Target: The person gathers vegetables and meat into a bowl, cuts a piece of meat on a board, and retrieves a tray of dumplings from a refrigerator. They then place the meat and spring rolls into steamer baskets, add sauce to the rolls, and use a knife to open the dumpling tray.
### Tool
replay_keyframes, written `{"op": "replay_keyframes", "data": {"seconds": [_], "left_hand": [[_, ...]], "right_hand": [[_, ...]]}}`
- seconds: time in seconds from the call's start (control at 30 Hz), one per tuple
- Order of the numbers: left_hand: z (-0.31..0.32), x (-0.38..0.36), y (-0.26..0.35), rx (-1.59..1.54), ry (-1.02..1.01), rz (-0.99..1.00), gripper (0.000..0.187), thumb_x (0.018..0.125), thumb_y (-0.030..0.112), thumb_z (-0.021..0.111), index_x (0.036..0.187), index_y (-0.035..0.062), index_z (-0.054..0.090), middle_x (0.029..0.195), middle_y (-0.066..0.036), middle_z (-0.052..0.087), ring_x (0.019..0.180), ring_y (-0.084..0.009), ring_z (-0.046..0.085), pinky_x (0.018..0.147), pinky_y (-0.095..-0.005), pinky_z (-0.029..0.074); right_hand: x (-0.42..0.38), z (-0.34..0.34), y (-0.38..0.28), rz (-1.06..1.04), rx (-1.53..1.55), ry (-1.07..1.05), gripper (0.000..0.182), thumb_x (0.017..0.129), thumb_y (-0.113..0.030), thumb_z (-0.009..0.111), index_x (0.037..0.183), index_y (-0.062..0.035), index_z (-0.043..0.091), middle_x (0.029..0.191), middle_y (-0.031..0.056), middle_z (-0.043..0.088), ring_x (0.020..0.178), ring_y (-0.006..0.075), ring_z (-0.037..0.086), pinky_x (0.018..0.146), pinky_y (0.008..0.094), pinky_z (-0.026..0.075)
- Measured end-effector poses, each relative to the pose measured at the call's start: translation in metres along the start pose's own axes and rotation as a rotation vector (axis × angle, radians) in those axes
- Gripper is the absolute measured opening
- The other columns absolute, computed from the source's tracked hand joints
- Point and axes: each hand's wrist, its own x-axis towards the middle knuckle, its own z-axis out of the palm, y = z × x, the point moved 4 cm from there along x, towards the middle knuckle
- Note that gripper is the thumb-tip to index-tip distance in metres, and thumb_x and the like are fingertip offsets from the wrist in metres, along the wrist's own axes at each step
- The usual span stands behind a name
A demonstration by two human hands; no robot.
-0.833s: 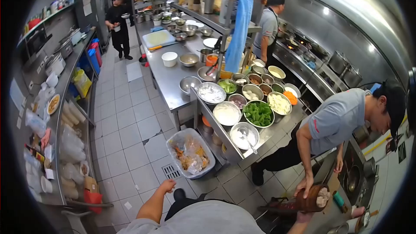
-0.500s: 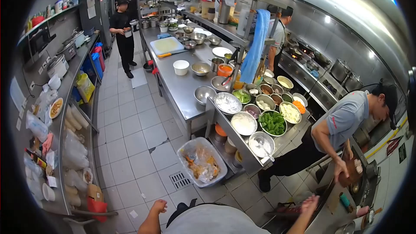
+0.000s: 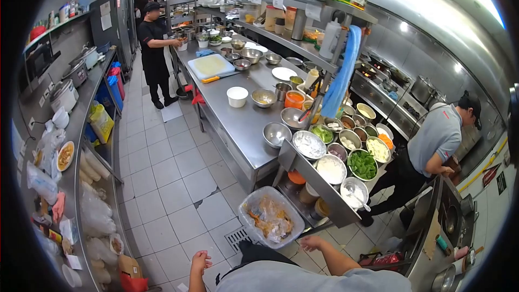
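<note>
My left hand [image 3: 200,261] hangs over the tiled floor at the bottom of the view, fingers loosely apart and holding nothing. To its right, my right hand [image 3: 312,243] is held out just below the clear plastic bin [image 3: 272,217], with its fingers apart and nothing in them. Orange and pale scraps and crumpled plastic lie in the bin. Up and to the right of that hand, a bowl of white powder with a spoon [image 3: 354,193] stands among several ingredient bowls, one with green leaves [image 3: 363,164].
A steel counter [image 3: 230,124] runs up the middle. One person [image 3: 153,48] stands at its far left side, another [image 3: 438,139] by the stove side at right. A shelf unit [image 3: 81,146] lines the left wall. A floor drain [image 3: 238,237] lies beside the bin.
My right hand has moved left, nearer the bin. The right co-worker has turned and moved away from the near counter. The far person has stepped up to the counter. The view has shifted.
</note>
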Motion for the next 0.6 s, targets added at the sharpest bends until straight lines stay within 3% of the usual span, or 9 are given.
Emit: {"op": "replay_keyframes", "data": {"seconds": [0.17,0.23,0.27,0.4,0.5,0.57,0.6], "left_hand": [[-0.043,0.046,-0.02,0.011,-0.004,-0.099,0.034,0.096,0.031,0.059,0.12,0.0075,0.054,0.09,-0.013,0.066,0.061,-0.0237,0.065,0.046,-0.0319,0.05],[-0.088,0.106,-0.032,0.57,-0.066,0.045,0.042,0.096,0.038,0.055,0.126,0.0078,0.052,0.095,-0.013,0.064,0.062,-0.0215,0.061,0.052,-0.0329,0.05],[-0.095,0.123,-0.011,0.574,-0.063,0.053,0.042,0.096,0.038,0.055,0.126,0.0078,0.052,0.095,-0.013,0.064,0.062,-0.0215,0.061,0.052,-0.0329,0.05],[-0.148,0.113,0.031,0.321,0.084,-0.124,0.051,0.095,0.042,0.055,0.136,0.0117,0.047,0.109,-0.016,0.063,0.069,-0.0246,0.061,0.057,-0.0345,0.052],[-0.174,0.125,0.083,0.2,0.158,-0.199,0.056,0.095,0.045,0.055,0.141,0.0136,0.045,0.116,-0.018,0.062,0.072,-0.0262,0.061,0.06,-0.0353,0.053],[-0.185,0.135,0.118,-0.156,0.343,0.012,0.046,0.096,0.041,0.053,0.128,0.0077,0.052,0.104,-0.015,0.063,0.069,-0.0241,0.06,0.055,-0.0354,0.052],[-0.186,0.144,0.133,-0.145,0.327,0.01,0.046,0.096,0.041,0.053,0.128,0.0077,0.052,0.104,-0.015,0.063,0.069,-0.0241,0.06,0.055,-0.0354,0.052]], "right_hand": [[0.053,-0.015,-0.14,-0.137,0.368,0.057,0.037,0.09,-0.042,0.068,0.111,-0.0128,0.061,0.095,0.0036,0.065,0.08,0.0167,0.064,0.069,0.0327,0.054],[0.082,-0.002,-0.199,-0.153,0.447,-0.024,0.036,0.091,-0.04,0.069,0.113,-0.0137,0.058,0.089,0.0027,0.064,0.076,0.0158,0.064,0.068,0.0327,0.055],[0.093,0.009,-0.23,-0.169,0.415,-0.065,0.038,0.091,-0.039,0.068,0.116,-0.0132,0.058,0.088,0.0023,0.063,0.076,0.0154,0.064,0.066,0.0316,0.054],[0.113,0.053,-0.36,-0.32,0.17,-0.31,0.041,0.091,-0.026,0.066,0.129,-0.0122,0.055,0.084,0.0003,0.06,0.075,0.0112,0.061,0.059,0.0251,0.049],[0.144,0.072,-0.468,-0.572,-0.143,-0.396,0.043,0.09,-0.012,0.059,0.133,-0.0103,0.053,0.082,-0.0004,0.057,0.07,0.0086,0.054,0.058,0.0238,0.046],[0.125,0.07,-0.546,-0.61,-0.062,-0.393,0.046,0.09,-0.009,0.055,0.136,-0.0089,0.051,0.08,-0.0005,0.054,0.067,0.009,0.051,0.061,0.0243,0.046],[0.127,0.066,-0.581,-0.63,-0.025,-0.398,0.047,0.09,-0.009,0.054,0.136,-0.0088,0.05,0.081,-0.0005,0.054,0.07,0.0094,0.053,0.064,0.0242,0.046]]}}
